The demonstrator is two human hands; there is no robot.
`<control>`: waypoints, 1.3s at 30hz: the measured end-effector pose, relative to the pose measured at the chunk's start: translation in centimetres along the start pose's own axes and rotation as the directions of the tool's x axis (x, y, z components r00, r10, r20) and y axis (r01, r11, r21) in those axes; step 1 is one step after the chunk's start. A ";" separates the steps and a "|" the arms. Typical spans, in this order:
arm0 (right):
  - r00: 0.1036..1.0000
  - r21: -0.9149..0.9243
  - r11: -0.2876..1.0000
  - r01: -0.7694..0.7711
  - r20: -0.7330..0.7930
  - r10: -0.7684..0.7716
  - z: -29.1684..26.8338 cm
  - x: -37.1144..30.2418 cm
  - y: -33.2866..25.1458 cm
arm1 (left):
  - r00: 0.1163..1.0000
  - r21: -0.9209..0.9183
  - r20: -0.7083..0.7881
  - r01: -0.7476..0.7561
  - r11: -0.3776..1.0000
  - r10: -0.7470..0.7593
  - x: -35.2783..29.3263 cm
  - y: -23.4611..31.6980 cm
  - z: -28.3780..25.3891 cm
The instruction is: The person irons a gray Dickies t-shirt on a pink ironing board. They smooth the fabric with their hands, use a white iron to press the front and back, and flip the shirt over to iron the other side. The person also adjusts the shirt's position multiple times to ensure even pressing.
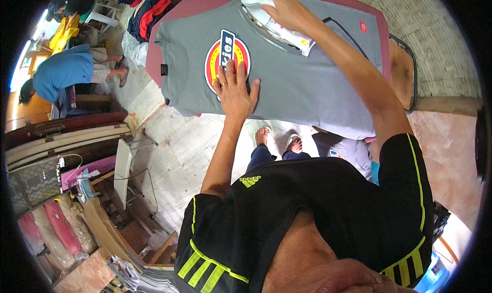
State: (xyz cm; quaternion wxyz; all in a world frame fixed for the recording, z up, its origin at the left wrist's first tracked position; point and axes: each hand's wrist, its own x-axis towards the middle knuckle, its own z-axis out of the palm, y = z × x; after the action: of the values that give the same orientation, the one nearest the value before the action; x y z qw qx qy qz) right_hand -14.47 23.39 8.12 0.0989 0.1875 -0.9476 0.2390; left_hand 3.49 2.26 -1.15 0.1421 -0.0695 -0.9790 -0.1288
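Head view: your right hand [291, 13] curls around a white-and-silver iron [279, 32] on a grey fabric T-shirt [302, 83], spread across a maroon-covered desk [207, 2]; your left hand [237, 91] lies flat on it, fingers splayed, grasping nothing. Ironing looks underway, unfinished.

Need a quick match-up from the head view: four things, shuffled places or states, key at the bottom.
Things
1. left hand
2. right hand
3. grey shirt
4. person in a blue top

Places or states
A. spread out on the maroon board
B. bent over, at the far left of the picture
C. holding the iron
D. open, fingers over the round print

Pairs: 1-D, 2-C, 3-A, 4-B
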 end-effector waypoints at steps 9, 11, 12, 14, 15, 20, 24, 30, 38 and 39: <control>0.992 0.070 0.991 -0.116 -0.036 0.119 -0.3 -0.4 0.7 | 0.991 -0.023 0.061 -0.117 0.993 0.118 0.0 -1.1 0.4; 0.986 0.109 0.991 -0.074 -0.144 0.089 0.0 -2.6 1.1 | 0.985 -0.047 0.060 -0.159 0.986 0.161 0.1 -1.1 0.4; 0.980 0.080 0.980 -0.182 0.096 0.174 -0.8 -4.1 -1.0 | 0.985 -0.052 0.069 -0.154 0.987 0.158 -0.4 -1.8 0.5; 0.983 0.027 0.984 -0.174 0.067 0.172 -2.2 -8.5 -5.4 | 0.981 -0.074 0.076 -0.174 0.982 0.179 -0.4 -2.6 0.6; 0.977 0.010 0.980 -0.201 0.076 0.200 -1.9 -10.6 -5.8 | 0.978 -0.075 0.115 -0.166 0.983 0.174 0.0 -2.6 0.2; 0.934 -0.016 0.941 -0.337 0.118 0.336 -3.6 -19.0 -10.5 | 0.971 -0.161 0.084 -0.207 0.965 0.222 2.1 -2.2 1.3; 0.921 -0.157 0.914 -0.374 0.051 0.386 -4.9 -21.7 -7.4 | 0.929 -0.171 0.064 -0.351 0.921 0.366 3.5 0.3 2.1; 0.830 -0.290 0.780 -0.555 -0.251 0.497 -9.3 -21.2 4.5 | 0.859 -0.154 0.125 -0.477 0.865 0.496 3.9 3.0 1.9; 0.648 -0.172 0.633 -0.754 -0.347 0.678 -13.8 -11.6 18.5 | 0.862 -0.120 0.176 -0.460 0.880 0.475 3.8 3.1 1.6; 0.673 -0.202 0.655 -0.728 -0.395 0.625 -13.9 -11.1 21.1 | 0.853 -0.134 0.152 -0.483 0.865 0.500 4.1 3.2 1.9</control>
State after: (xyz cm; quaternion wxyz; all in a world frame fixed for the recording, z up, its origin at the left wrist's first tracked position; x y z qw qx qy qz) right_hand -11.53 50.79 8.36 0.1705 -0.2409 -0.9486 0.1143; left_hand -0.30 6.20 -0.96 0.0771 -0.3352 -0.9305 -0.1257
